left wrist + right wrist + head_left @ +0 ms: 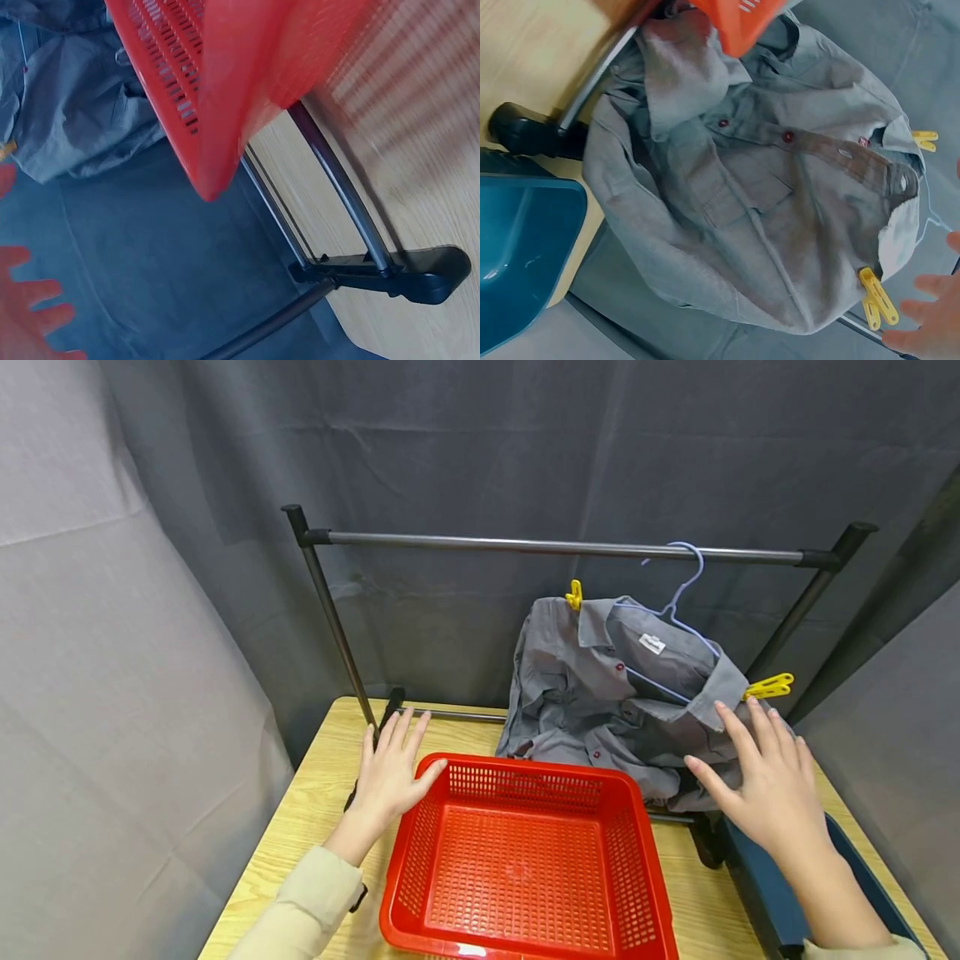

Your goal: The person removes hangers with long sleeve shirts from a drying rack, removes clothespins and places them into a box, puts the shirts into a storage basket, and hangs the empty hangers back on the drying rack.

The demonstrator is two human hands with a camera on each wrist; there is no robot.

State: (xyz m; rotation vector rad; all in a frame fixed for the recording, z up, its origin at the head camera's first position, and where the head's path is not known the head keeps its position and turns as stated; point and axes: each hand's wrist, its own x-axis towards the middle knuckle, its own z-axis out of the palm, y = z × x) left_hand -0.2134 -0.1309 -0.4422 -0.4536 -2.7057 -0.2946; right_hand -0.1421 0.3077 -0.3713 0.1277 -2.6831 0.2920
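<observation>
Both hands are raised with fingers spread and nothing in them. My left hand [387, 777] hovers beside the upper left corner of a red plastic basket [517, 939], which has perforated walls and nothing inside. Over at the right, my right hand [776, 789] is held in front of a grey button-up shirt [555, 668], overlapping its collar side in the head view. The shirt hangs on a light blue hanger [684, 585] hooked over the metal rail [480, 543]. One yellow clothespin [574, 595] grips one shoulder; another yellow clothespin [771, 686] grips the other, near my right fingertips.
The rack's black feet [420, 276] stand on a wooden table [262, 893]. A dark blue bin [525, 247] sits at the right, below my right forearm. Grey curtains [420, 443] enclose the back and sides.
</observation>
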